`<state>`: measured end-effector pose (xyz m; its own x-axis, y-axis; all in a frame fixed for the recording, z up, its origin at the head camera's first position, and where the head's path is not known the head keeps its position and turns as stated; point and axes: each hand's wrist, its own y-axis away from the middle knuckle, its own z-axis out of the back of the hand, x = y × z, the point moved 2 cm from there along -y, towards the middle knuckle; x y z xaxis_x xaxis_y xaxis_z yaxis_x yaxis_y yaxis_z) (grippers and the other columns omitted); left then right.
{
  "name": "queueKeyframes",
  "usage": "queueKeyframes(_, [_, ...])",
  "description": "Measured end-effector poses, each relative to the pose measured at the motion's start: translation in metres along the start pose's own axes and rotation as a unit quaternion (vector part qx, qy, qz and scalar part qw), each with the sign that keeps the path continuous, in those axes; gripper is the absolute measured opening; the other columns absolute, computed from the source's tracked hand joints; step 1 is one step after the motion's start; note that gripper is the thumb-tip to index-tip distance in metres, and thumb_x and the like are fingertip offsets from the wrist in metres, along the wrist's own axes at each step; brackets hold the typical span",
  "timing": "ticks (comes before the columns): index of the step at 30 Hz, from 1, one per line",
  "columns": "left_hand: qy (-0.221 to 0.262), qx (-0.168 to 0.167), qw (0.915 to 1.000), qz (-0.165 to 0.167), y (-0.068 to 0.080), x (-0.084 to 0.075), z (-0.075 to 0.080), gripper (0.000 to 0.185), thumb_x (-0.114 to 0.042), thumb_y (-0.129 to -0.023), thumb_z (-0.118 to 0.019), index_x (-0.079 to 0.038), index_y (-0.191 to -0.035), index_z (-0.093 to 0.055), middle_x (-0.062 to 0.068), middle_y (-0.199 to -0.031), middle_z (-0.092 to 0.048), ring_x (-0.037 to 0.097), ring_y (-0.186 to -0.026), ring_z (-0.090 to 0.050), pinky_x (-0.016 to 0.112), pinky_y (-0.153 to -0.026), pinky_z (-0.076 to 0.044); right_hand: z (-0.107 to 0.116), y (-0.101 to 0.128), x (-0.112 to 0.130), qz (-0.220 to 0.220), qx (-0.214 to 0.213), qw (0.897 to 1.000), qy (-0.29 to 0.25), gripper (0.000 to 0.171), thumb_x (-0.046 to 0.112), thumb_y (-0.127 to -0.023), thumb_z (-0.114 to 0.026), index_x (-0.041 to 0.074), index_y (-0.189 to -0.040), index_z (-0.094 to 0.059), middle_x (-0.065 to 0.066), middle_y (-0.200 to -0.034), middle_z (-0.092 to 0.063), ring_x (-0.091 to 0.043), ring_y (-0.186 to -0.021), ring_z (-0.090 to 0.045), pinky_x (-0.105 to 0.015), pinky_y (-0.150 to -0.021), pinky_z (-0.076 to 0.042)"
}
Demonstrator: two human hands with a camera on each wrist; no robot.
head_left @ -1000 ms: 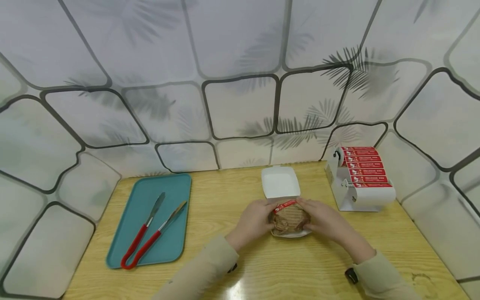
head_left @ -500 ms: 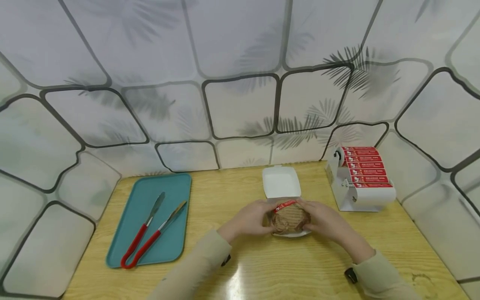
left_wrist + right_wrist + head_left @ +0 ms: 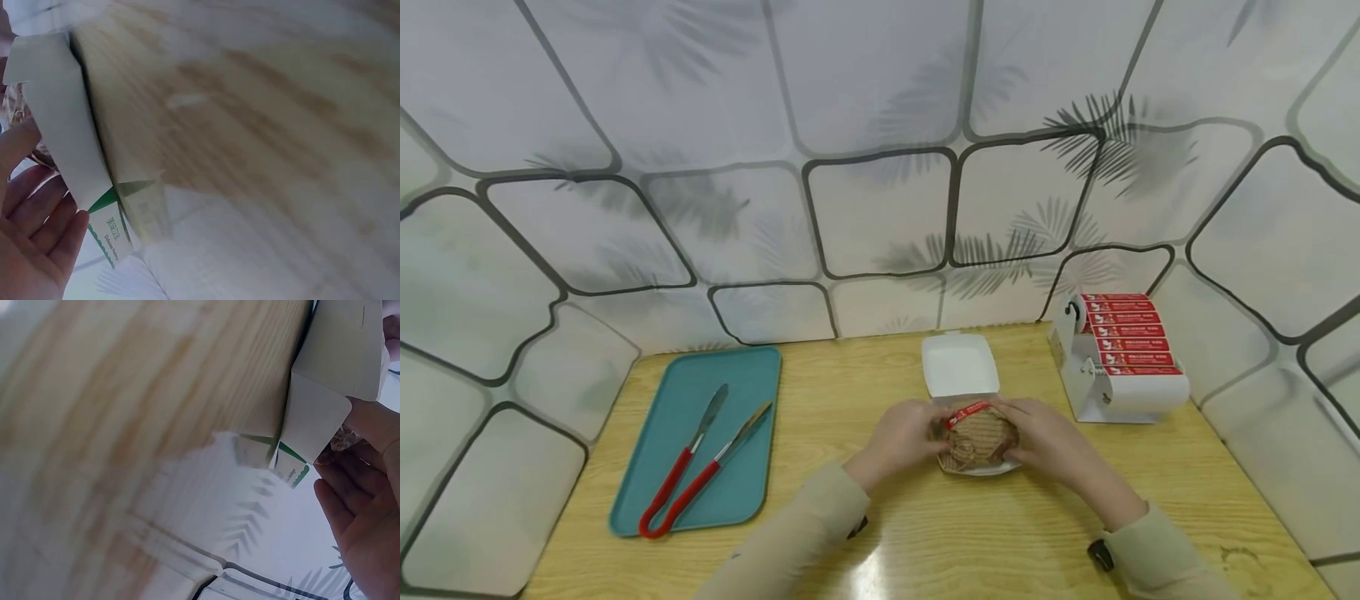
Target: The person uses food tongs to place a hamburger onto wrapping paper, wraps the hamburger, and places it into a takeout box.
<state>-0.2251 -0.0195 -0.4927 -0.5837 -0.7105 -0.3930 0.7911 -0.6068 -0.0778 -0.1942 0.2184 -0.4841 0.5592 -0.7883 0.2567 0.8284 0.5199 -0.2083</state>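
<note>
A round burger (image 3: 981, 440) wrapped in brown paper, with a red label (image 3: 967, 413) across its far upper side, sits in the base of an open white carton (image 3: 961, 367). The carton's lid lies tipped back toward the wall. My left hand (image 3: 904, 437) holds the burger from the left, my right hand (image 3: 1047, 435) from the right, thumbs on the near side and fingers toward the back. In the left wrist view, the carton's plain wall (image 3: 61, 119) and a green-edged flap show beside the fingers. Most of the burger is hidden behind the carton wall in both wrist views.
On the left lies a teal tray (image 3: 658, 442) with red-handled metal tongs (image 3: 688, 479) on it. A white dispenser (image 3: 1086, 392) with a roll of red labels (image 3: 1131, 332) stands at the back right. A patterned wall (image 3: 880, 217) borders the wooden table (image 3: 842, 375).
Both hands stay at the burger's sides. My left wrist and sleeve swung slightly outward to the left, then partly back. Burger, carton and tray look the same.
</note>
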Motion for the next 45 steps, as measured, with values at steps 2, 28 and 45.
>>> queueKeyframes(2, [-0.018, -0.007, 0.9998, -0.003, 0.001, 0.000, 0.000, 0.053, -0.029, -0.085, -0.091, -0.017, -0.134, -0.075, -0.001, -0.114, -0.082, 0.010, -0.089, -0.074, 0.023, -0.082, -0.061, -0.001, 0.000, -0.001, -0.006, 0.003, 1.000, -0.008, 0.085, 0.009, -0.071, -0.098, -0.004, -0.146, -0.059, -0.023, -0.130, -0.073, -0.041, -0.117, -0.071, -0.058, -0.102, -0.059])
queueKeyframes(28, [-0.072, -0.060, 0.9952, -0.028, 0.005, 0.000, -0.005, 0.047, -0.030, -0.084, -0.092, -0.015, -0.126, -0.078, -0.001, -0.117, -0.082, 0.012, -0.103, -0.077, 0.027, -0.096, -0.062, -0.004, -0.002, -0.008, 0.014, 0.066, 0.998, 0.009, 0.078, 0.011, -0.087, -0.087, -0.008, -0.153, -0.050, -0.026, -0.133, -0.072, -0.040, -0.113, -0.074, -0.054, -0.097, -0.062])
queueKeyframes(45, [-0.057, -0.048, 0.9962, -0.045, 0.006, 0.000, 0.005, 0.054, -0.024, -0.086, -0.090, -0.010, -0.135, -0.073, 0.002, -0.126, -0.079, 0.018, -0.117, -0.071, 0.035, -0.112, -0.055, 0.003, -0.003, -0.010, 0.043, 0.016, 0.999, -0.009, 0.075, 0.010, -0.080, -0.093, -0.007, -0.144, -0.060, -0.021, -0.127, -0.073, -0.039, -0.115, -0.071, -0.056, -0.100, -0.059])
